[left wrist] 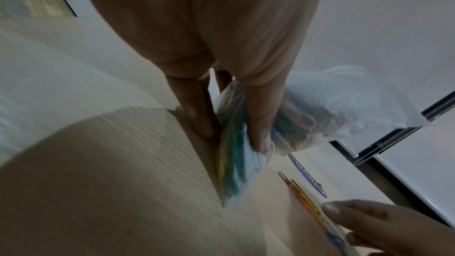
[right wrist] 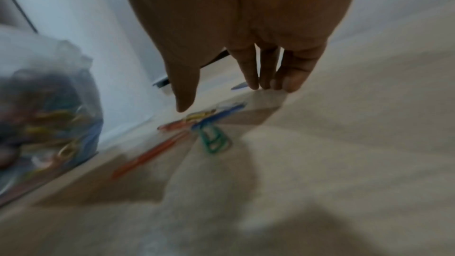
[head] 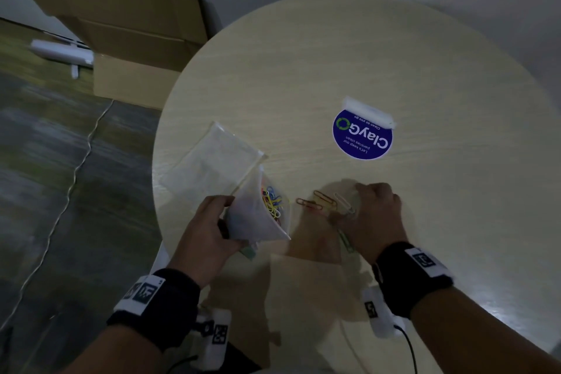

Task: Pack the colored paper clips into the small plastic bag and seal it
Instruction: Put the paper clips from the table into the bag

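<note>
My left hand (head: 223,214) grips the small clear plastic bag (head: 258,222) at the table's near left, thumb and fingers pinching its lower part (left wrist: 234,139). Many colored paper clips (head: 271,202) sit inside it, and its mouth faces right. Several loose clips (head: 321,203) lie on the table just right of the bag: green (right wrist: 214,141), blue (right wrist: 219,116), orange (right wrist: 147,157). My right hand (head: 364,206) hovers over them with straight fingers (right wrist: 268,77) touching the tabletop, thumb apart, holding nothing.
A second flat clear bag (head: 212,158) lies behind the held one. A round blue sticker (head: 362,135) sits mid-table on the round beige table (head: 394,55). Cardboard boxes (head: 130,39) and a cable are on the floor to the left.
</note>
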The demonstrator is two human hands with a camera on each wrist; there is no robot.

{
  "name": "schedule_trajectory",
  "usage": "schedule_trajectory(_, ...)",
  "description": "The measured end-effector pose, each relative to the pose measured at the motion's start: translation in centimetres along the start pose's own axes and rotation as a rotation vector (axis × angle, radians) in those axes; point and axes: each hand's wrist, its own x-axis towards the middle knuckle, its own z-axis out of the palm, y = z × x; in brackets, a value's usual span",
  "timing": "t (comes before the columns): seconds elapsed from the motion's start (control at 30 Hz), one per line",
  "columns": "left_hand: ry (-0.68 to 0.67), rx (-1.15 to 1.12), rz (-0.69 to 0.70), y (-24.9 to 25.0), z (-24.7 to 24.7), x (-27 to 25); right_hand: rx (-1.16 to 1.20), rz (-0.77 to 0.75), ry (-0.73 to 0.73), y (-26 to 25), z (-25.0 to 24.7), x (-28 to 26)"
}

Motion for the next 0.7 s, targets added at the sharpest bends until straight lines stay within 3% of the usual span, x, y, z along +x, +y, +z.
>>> schedule_trajectory(0.2,-0.003,0.007,0.007,0.6,-0.1,0.0,-0.158,-0.339,-0.087,-3.0,1.8,0.0)
schedule_trajectory(0.3,-0.017,0.005,0.028,0.9,-0.2,0.0,-0.194,-0.345,-0.192,-3.0,1.8,0.1)
schedule_trajectory(0.47,-0.032,0.033,0.043,0.6,0.0,0.3,-0.178,-0.318,-0.219,-3.2,0.6,0.5)
schedule_trajectory(0.53,-0.038,0.052,0.038,0.5,0.2,0.5,-0.096,-0.298,-0.185,-3.0,-0.3,0.7)
schedule_trajectory(0.63,-0.039,0.052,0.054,0.6,0.4,0.7,0.100,-0.290,-0.007,-3.2,-3.1,0.2)
schedule_trajectory(0.7,-0.048,0.045,0.049,0.7,0.5,0.8,0.261,-0.311,0.001,-4.7,-5.7,-0.7)
